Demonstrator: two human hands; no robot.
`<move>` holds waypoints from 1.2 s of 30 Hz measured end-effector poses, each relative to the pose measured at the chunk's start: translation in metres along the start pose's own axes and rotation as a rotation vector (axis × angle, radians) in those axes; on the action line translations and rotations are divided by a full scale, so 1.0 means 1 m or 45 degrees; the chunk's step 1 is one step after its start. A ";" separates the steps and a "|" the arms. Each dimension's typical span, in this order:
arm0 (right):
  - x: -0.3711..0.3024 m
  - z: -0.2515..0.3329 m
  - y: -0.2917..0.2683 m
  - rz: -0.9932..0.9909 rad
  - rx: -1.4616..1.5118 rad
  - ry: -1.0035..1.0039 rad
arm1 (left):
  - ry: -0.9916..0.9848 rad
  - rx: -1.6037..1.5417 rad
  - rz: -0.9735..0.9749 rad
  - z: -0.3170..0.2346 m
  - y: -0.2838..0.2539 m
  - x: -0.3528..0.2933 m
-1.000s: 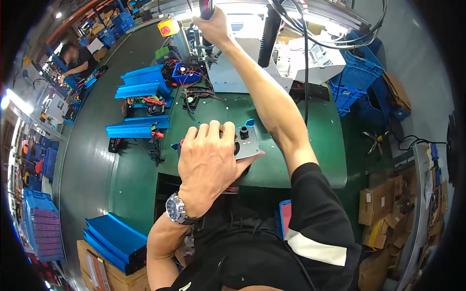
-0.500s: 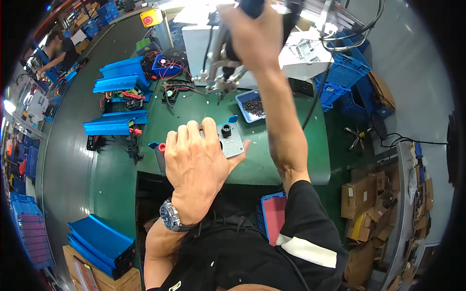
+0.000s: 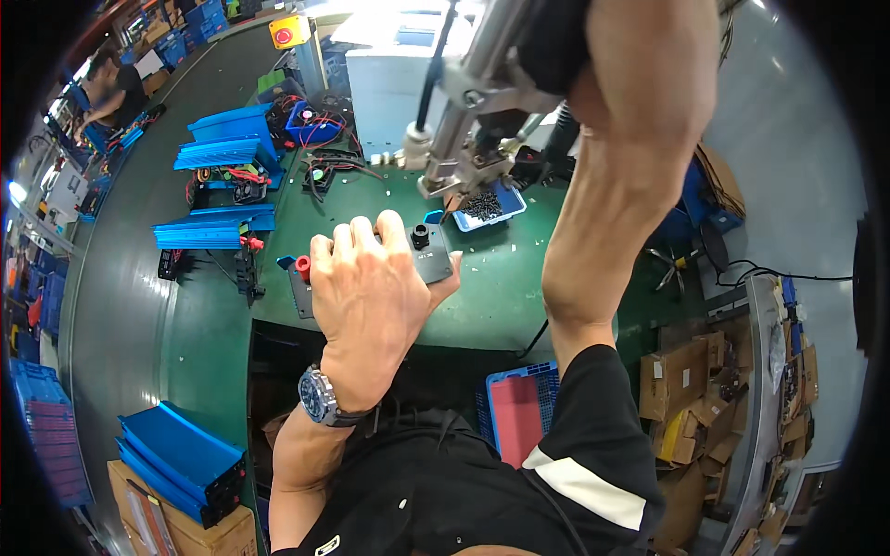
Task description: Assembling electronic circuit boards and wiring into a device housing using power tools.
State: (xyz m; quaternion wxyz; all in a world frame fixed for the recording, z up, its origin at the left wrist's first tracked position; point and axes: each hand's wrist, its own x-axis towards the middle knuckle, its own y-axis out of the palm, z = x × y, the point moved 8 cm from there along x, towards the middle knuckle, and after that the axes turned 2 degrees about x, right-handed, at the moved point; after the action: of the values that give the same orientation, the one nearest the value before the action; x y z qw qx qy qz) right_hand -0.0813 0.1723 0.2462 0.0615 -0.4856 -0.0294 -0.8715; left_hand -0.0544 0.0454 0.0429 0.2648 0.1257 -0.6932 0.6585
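With our left hand (image 3: 363, 283) spread over the panel (image 3: 432, 258), fingers across its top and thumb at its right edge, we held it near the front edge of the green bench (image 3: 482, 315). Our right hand (image 3: 649, 60) gripped the tool (image 3: 466, 91), whose lower end overlapped, in our view, the tray (image 3: 495, 221) of small black parts (image 3: 482, 205), beyond the panel.

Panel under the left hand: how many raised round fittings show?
2: a red fitting near the left end of the panel, a black fitting toward its right end. The left hand may hide more.
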 end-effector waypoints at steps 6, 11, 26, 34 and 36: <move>-0.003 -0.019 0.012 -0.014 -0.070 0.132 | -0.005 0.033 0.010 0.002 0.002 -0.001; -0.005 -0.036 0.018 0.034 -0.124 0.176 | 0.008 0.077 -0.005 0.001 0.001 0.000; -0.004 -0.018 0.011 -0.224 -0.250 0.260 | 0.046 0.057 -0.073 -0.004 -0.004 -0.003; 0.014 0.001 0.015 -0.403 -0.192 -0.032 | 0.024 -0.023 -0.097 -0.001 -0.002 -0.004; 0.029 -0.009 0.044 -0.264 0.031 -0.222 | -0.036 0.013 -0.041 0.020 0.004 -0.009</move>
State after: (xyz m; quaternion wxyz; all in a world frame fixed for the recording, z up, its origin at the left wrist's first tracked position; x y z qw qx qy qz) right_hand -0.0980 0.1255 0.2653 -0.0259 -0.5532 -0.0953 -0.8272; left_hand -0.0531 0.0242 0.0345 0.2649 0.1475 -0.6914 0.6558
